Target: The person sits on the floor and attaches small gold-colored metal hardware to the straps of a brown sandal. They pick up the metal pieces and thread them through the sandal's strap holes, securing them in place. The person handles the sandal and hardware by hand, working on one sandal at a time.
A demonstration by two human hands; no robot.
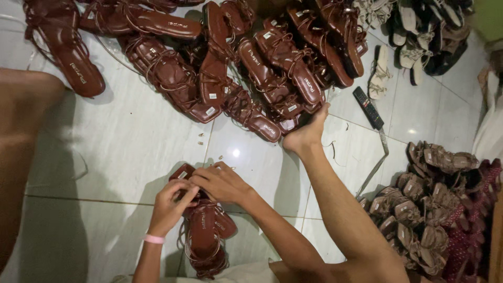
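Both my hands on a brown strappy sandal [203, 230] lying on the tiled floor [131, 152] betw. my legs. Left hand [170, 204] w/ fingers curled, pinching its upper end; right hand [220, 183] fingers pressed together over the same spot. Pile of brown sandals [251, 68] ahead, black remote [368, 107] near my foot [309, 131].

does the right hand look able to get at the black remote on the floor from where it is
Probably not directly: the right hand is busy on the brown sandal, and the person's outstretched leg lies between it and the black remote.
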